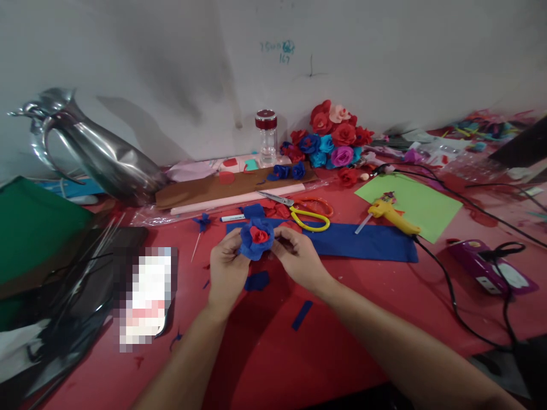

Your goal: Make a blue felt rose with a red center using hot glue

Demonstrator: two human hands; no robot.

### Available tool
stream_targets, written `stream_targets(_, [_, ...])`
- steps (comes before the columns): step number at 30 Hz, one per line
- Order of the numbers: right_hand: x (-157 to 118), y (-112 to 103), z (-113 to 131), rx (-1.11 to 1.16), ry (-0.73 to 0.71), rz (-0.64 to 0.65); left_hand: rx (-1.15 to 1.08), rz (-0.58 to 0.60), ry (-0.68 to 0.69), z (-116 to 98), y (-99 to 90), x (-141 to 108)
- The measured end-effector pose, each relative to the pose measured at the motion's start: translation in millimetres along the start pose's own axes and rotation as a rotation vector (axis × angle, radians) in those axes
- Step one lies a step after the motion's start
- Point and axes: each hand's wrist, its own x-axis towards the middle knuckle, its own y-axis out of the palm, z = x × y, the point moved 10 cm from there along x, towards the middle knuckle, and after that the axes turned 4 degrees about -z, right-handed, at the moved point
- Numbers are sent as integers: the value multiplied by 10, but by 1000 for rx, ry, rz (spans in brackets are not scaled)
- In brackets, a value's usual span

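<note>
My left hand (228, 270): fingertips lost behind the blue-and-red paper flower (252, 250).
My right hand (301, 256): fingers curled inward and shadowed; I can't tell whether their tips pinch a petal.
Flower's underside: turned from my view.
My forearms: cut off by the bottom edge.
Blue paper strip (367, 245): partly covered by my right hand and the scissors (310, 219).
Marker pen (233, 218): lettering too small for me to read.
Phone-like slab (147, 290): pixelated over.
Green sheet (38, 228): cut by the left edge.
Dark object (523, 142): cut by the right edge, unidentifiable.
Far-right scraps (487, 131): blurred together.
</note>
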Motion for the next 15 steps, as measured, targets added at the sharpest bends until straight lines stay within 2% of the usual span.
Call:
stream_targets(3, [24,-36,-30,158,110,-25,4,-8,-4,11,-9,7])
stream_targets(7, [37,-129,11,297,147,-105,34,0,-12,39,-6,18])
stream_targets(15, [1,-52,70,307,138,-40,38,43,-21,76,44,29])
